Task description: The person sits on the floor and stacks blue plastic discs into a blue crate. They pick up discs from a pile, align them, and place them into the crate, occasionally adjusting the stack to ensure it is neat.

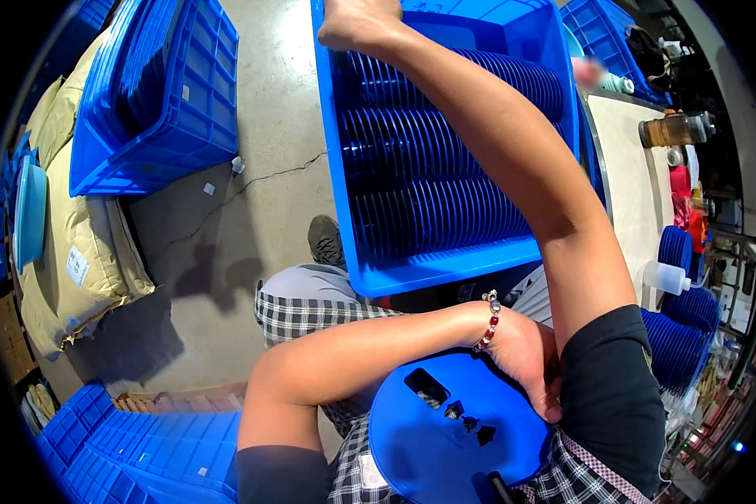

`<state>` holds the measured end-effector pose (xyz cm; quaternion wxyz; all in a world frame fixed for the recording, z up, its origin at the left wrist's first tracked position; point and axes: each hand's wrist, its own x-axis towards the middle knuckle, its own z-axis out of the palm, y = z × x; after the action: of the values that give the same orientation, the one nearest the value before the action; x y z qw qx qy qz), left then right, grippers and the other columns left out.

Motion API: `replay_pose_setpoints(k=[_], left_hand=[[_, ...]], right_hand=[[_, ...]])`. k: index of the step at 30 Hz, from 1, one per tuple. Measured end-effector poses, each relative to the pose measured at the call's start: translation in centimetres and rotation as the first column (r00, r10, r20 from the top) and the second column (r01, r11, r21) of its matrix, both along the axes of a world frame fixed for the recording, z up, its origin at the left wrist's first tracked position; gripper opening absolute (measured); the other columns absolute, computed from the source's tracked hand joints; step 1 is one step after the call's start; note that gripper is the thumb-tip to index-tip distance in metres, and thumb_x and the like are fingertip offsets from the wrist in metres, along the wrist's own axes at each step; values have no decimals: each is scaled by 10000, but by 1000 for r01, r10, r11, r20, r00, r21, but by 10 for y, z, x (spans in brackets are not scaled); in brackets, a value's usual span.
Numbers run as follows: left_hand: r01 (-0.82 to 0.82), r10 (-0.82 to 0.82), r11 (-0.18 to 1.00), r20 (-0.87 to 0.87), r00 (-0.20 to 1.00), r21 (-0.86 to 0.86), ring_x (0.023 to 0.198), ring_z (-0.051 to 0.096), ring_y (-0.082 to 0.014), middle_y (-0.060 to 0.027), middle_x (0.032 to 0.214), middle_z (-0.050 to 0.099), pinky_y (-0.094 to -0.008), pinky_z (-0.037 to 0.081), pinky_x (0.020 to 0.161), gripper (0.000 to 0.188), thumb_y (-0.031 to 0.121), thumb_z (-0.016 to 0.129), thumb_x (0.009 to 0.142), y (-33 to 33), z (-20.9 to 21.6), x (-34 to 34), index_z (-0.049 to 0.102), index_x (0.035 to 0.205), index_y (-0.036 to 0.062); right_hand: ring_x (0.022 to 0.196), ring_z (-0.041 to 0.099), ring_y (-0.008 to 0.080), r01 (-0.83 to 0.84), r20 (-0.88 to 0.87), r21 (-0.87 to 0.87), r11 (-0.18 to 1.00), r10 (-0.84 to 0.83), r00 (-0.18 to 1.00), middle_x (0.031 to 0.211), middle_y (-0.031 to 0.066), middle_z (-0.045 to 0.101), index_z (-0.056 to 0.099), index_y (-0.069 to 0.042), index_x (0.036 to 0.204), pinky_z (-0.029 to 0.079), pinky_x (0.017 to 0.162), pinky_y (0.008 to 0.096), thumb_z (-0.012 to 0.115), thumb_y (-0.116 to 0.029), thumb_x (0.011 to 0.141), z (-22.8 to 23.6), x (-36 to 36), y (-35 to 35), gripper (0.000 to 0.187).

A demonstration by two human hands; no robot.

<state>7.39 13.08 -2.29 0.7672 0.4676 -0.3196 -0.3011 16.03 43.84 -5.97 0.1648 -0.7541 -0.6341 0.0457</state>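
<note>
Here, the left hand (522,354) grips a smooth, round blue disc (445,441); cropped right hand (359,23), state unclear.

Blocked diagonally above the disc rows (437,206) by the right forearm (479,113), before the blue crate (445,277) by the left forearm (378,340); passable left, above the concrete floor (269,126).

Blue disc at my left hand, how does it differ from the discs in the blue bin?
The disc at your left hand shows its broad face and openings; the discs in the bin stand on edge. That disc looks single; the binned discs are packed in rows. That disc looks brighter; the binned discs look darker. Both are blue.
</note>
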Motion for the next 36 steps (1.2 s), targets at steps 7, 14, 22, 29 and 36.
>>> replay_pose_setpoints(k=[7, 14, 22, 29, 36], left_hand=[[-19, 20, 999, 18, 1000, -27, 1164, 659, -253, -155, 1296, 707, -370, 502, 1016, 585, 418, 782, 926, -7, -9, -2, 655, 1340, 25], [-81, 81, 997, 35, 996, -3, 975, 687, -187, -123, 1067, 755, -338, 537, 870, 498, 446, 780, 923, -4, -4, -2, 730, 1149, 4], [-671, 672, 740, 3, 741, -29, 694, 577, -51, 20, 784, 679, -249, 495, 642, 366, 385, 734, 980, 78, 6, -7, 749, 895, 29], [-863, 864, -503, 20, -503, 41, 583, 461, -17, 57, 635, 551, -213, 355, 488, 447, 419, 662, 1020, 139, 6, 0, 645, 769, 51], [-502, 475, -853, 610, -634, 143, 1201, 569, -314, -231, 1274, 605, -446, 460, 1025, 598, 534, 525, 1053, 145, -65, 20, 639, 1178, -39]], right_hand=[[749, 720, 226, 86, 101, -277, 957, -60, 993, 841, 106, 720, 800, -93, 912, 570, 694, 375, 713, -135, 755, 0, -18, -25, 185], [627, 682, 190, 1, 220, -264, 965, 59, 974, 734, 113, 690, 768, -50, 779, 573, 603, 379, 651, -181, 903, 17, -11, -42, 215], [591, 637, 78, -281, -363, 25, 959, 271, 892, 709, 16, 669, 762, -61, 1064, 456, 512, 162, 614, -509, 1028, 142, 76, -191, 473], [904, 704, 108, 56, -792, -180, 982, -178, 583, 1118, 63, 714, 573, -34, 1421, 554, 718, 231, 556, -587, 1025, 137, 144, -332, 681], [506, 646, 106, 110, -834, -68, 992, -117, 539, 768, 37, 678, 638, 18, 1065, 519, 416, 224, 573, -206, 1057, 117, 117, -304, 234]])
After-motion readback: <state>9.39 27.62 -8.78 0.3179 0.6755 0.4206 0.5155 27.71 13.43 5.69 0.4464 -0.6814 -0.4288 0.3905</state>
